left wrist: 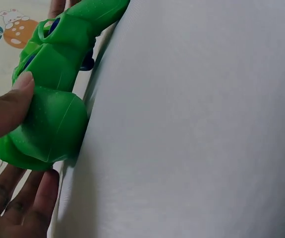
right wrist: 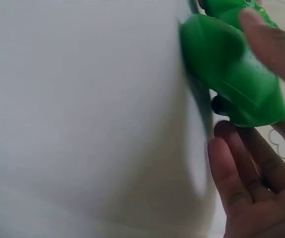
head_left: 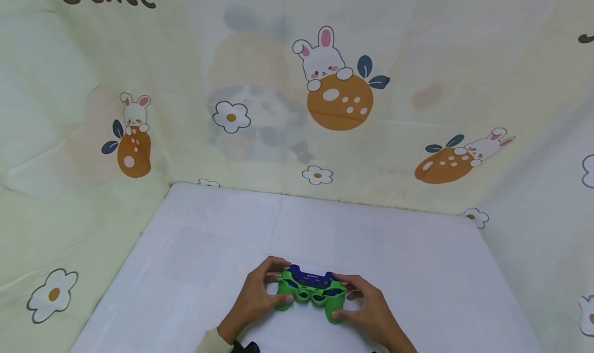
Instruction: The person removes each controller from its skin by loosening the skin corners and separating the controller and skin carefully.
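Observation:
A dark blue game controller [head_left: 312, 279] with SONY lettering sits low in the middle of the head view. A green rubbery cover [head_left: 335, 306] wraps its handles and the part around the sticks, while the blue strip with the lettering shows bare. My left hand [head_left: 257, 292] grips the left end, thumb on the green handle and fingers at the far side. On the right end, my right hand [head_left: 369, 307] grips likewise, its thumb against the handle. Both wrist views show the green cover [left wrist: 58, 119] close over the white surface, with several fingertips of each hand below the handle.
A white tabletop [head_left: 209, 245] spreads around the hands. Cloth walls [head_left: 390, 152] printed with rabbits, oranges and flowers rise along its back and sides. A dark object [head_left: 246, 347] shows at the left wrist, beside a pale sleeve [head_left: 213, 342].

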Available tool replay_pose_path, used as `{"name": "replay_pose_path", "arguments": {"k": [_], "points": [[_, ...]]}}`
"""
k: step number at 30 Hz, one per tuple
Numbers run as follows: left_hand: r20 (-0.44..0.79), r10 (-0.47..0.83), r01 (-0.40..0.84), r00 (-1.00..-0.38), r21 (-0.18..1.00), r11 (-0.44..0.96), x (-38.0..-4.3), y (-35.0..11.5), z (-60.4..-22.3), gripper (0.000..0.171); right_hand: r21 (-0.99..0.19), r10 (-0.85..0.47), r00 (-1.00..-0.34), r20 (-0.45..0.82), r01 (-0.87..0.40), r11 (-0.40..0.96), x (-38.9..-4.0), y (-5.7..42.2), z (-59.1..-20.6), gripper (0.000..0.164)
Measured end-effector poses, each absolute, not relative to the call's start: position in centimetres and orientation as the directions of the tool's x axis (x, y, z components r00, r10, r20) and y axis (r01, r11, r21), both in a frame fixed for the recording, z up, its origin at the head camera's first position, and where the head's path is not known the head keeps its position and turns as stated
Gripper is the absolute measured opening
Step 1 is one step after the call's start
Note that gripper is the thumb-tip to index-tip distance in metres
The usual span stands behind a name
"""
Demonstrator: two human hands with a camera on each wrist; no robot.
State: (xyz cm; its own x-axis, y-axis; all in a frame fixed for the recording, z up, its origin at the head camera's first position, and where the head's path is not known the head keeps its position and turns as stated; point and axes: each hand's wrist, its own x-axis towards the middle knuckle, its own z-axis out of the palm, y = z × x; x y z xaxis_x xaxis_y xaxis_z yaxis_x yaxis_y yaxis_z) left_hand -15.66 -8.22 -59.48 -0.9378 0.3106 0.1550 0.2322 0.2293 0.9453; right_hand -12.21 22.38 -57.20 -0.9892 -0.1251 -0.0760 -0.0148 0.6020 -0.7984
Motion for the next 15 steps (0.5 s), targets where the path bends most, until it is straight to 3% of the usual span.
{"name": "replay_pose_path", "arguments": {"k": [6, 15], "points": [[0.135, 0.269, 0.191, -0.954, 0.962, 0.194, -15.6, -8.1, -59.5, 0.070, -0.843, -0.113, -0.989, -0.091, 0.017, 0.538, -11.7, 22.6, -58.1, 0.085], [0.088, 0.221, 0.137, -0.971, 0.967, 0.213, -15.5, -8.0, -59.7, 0.067, -0.941, -0.055, -0.995, -0.080, 0.057, 0.334, -11.7, 22.2, -58.8, 0.071]]}}
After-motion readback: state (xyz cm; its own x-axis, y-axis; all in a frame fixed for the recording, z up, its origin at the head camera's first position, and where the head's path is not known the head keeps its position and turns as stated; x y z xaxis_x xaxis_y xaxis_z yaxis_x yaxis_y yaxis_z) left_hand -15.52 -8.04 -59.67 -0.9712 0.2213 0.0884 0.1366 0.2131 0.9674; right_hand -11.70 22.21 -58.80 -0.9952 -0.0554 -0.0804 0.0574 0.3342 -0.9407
